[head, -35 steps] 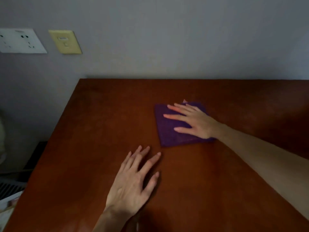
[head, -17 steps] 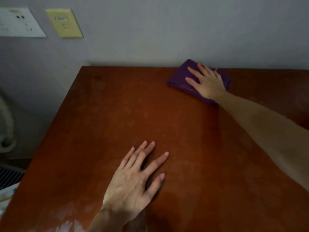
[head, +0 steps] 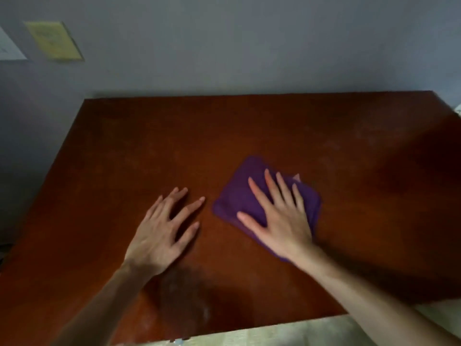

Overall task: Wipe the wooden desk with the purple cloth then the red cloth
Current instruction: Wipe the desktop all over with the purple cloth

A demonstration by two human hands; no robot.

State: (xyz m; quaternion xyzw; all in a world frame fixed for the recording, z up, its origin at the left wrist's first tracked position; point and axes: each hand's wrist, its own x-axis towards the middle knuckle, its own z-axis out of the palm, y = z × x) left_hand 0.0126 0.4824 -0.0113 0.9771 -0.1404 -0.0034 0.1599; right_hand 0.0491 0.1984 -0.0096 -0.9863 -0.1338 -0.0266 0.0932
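Note:
The folded purple cloth [head: 239, 196] lies flat on the reddish wooden desk [head: 149, 146], a little right of the middle. My right hand [head: 279, 218] presses down on it with fingers spread, palm covering its near right part. My left hand [head: 164, 226] rests flat on the bare wood just left of the cloth, fingers apart, holding nothing. A small pale tag [head: 296, 177] sticks out at the cloth's far edge. No red cloth is in view.
The desk's far edge meets a grey wall. A yellow wall plate [head: 53, 39] and a white socket plate [head: 7, 49] hang at the upper left. A pale floor or mat [head: 287, 330] shows past the desk's near edge.
My right hand has dragged the purple cloth from the far edge by the wall back toward me, to the middle of the desk. My left hand has stayed flat in about the same place.

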